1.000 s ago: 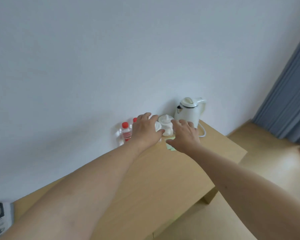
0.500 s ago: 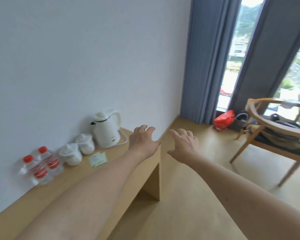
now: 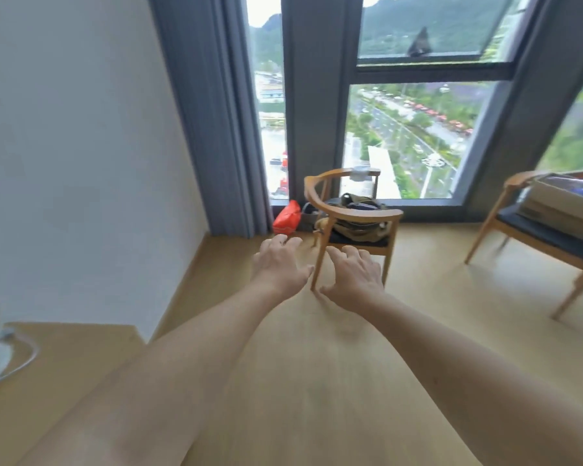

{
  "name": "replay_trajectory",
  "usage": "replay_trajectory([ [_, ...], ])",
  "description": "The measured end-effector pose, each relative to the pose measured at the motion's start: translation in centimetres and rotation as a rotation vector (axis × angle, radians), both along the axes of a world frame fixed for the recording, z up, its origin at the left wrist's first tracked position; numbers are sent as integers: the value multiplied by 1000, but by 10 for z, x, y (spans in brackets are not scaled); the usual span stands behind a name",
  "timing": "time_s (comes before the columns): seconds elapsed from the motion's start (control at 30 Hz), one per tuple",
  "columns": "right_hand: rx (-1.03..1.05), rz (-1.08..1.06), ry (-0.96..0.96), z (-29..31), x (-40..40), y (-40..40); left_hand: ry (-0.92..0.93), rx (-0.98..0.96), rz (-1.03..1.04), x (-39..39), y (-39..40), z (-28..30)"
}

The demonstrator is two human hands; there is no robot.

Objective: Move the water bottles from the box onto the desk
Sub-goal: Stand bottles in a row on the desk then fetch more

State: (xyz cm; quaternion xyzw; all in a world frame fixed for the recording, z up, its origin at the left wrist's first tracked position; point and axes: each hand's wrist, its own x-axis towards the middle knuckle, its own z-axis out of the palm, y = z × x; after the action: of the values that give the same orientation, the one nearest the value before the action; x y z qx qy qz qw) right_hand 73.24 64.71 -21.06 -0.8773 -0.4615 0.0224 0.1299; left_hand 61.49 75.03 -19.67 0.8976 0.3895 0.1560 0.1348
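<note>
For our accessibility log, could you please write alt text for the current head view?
Two empty, open hands, left hand and right hand, reach forward over a wooden floor toward a wooden chair holding an olive bag by a tall window. A desk corner shows lower left.

Two hands show, the left hand (image 3: 281, 264) and the right hand (image 3: 354, 278), both empty with fingers spread loosely, and two bare forearms lead back from them. There are two wooden chairs: one chair (image 3: 347, 216) near the window with one olive bag (image 3: 359, 218) on its seat, and a second chair (image 3: 549, 230) at the right edge carrying one cardboard box (image 3: 566, 205). One red bag (image 3: 286, 217) lies on the floor by the one grey curtain (image 3: 212, 112). One desk (image 3: 58, 364) corner shows at lower left, with one white object, too blurred to name, at its edge. No bottles can be counted.
</note>
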Motion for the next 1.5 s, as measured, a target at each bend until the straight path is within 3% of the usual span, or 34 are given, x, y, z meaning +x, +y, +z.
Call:
replay_trajectory([
  [0.37, -23, -423, 4, -13, 182, -72, 16, -69, -419, 238, -37, -12],
  [0.77, -13, -786, 54, 3, 394, -79, 34, -77, -772, 502, -36, -5],
  [1.1, 25, -919, 148, -18, 527, -97, 74, -114, -915, 669, -47, -30],
  [1.5, 64, -904, 153, -27, 783, -136, 43, -54, -854, 925, -83, -34],
])
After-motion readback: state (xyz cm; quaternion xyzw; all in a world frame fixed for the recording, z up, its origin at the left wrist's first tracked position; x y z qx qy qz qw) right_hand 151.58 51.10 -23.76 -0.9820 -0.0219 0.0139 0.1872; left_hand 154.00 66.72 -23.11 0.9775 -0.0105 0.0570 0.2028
